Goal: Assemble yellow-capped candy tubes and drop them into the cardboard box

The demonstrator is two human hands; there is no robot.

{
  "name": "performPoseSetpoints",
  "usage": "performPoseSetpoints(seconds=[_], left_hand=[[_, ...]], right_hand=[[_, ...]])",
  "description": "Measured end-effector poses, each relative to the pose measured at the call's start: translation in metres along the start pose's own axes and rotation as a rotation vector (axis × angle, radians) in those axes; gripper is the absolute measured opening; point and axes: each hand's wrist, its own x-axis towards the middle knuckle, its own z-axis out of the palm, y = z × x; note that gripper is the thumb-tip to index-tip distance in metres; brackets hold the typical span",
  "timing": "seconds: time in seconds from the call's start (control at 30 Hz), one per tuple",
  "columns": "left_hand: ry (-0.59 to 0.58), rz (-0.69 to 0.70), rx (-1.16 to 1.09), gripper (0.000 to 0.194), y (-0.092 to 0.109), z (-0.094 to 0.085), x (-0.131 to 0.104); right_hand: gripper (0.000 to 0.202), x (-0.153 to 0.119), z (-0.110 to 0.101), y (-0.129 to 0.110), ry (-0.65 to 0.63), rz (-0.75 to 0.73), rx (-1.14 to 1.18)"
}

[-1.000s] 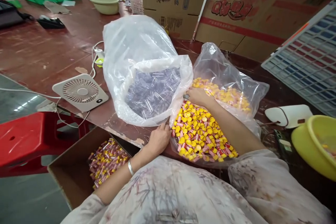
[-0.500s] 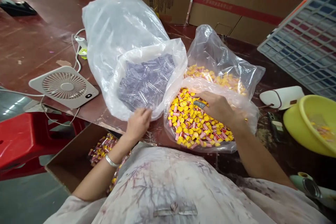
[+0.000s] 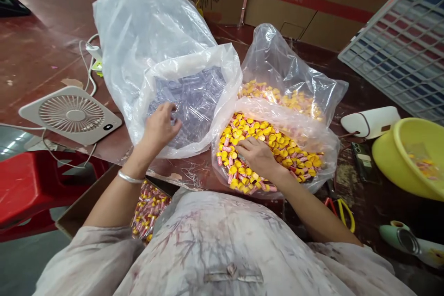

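My left hand [image 3: 162, 124] is over the near left part of a white plastic bag [image 3: 149, 23] filled with clear plastic tubes [image 3: 197, 101]. Its fingers are curled apart, and nothing shows between them. On the right, my right hand [image 3: 258, 157] rests on a heap of yellow-capped pieces with red-and-white patterned bodies [image 3: 277, 143] in a clear plastic bag [image 3: 287, 64]. Its fingers point down among the pieces; whether they hold one is hidden. Below my left forearm, a cardboard box [image 3: 83, 199] contains many finished-looking tubes with yellow and red contents [image 3: 149, 208].
A white fan [image 3: 75, 108] with cables stands at left, above a red stool [image 3: 31, 189]. At right are a yellow basin [image 3: 388, 162], a white device [image 3: 374, 122], a phone [image 3: 364, 162] and yellow-and-red-handled scissors [image 3: 343, 215]. Cardboard boxes [image 3: 312, 9] and a grid basket [image 3: 391, 51] stand behind.
My left hand has moved from the bag's near edge to over the tubes, and its fingers have opened. My right hand has moved left and nearer across the yellow-capped pieces. The view has shifted slightly.
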Motion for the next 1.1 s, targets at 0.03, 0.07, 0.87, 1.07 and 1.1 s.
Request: performPoseSetpoints(seconds=[0.03,0.07,0.87,1.07,1.1], left_hand=[[0.058,-0.046,-0.177,0.028,0.001,-0.002,-0.008],[0.085,-0.095,-0.375,0.029,0.003,-0.004,-0.018],[-0.600,-0.340,-1.569,0.039,0.107,0.034,-0.097],[-0.602,-0.468,-1.661,0.040,0.115,0.044,-0.103],[-0.599,-0.457,-1.629,0.038,0.114,0.044,-0.103]], right_hand=[[0.026,0.001,0.002,0.002,0.012,0.013,0.002],[0.025,0.001,0.005,0.004,0.029,0.023,0.010],[0.051,0.019,-0.035,-0.028,0.288,-0.048,0.608],[0.060,0.018,-0.007,-0.054,0.347,0.071,0.421],[0.058,0.020,-0.007,-0.056,0.336,0.065,0.433]])
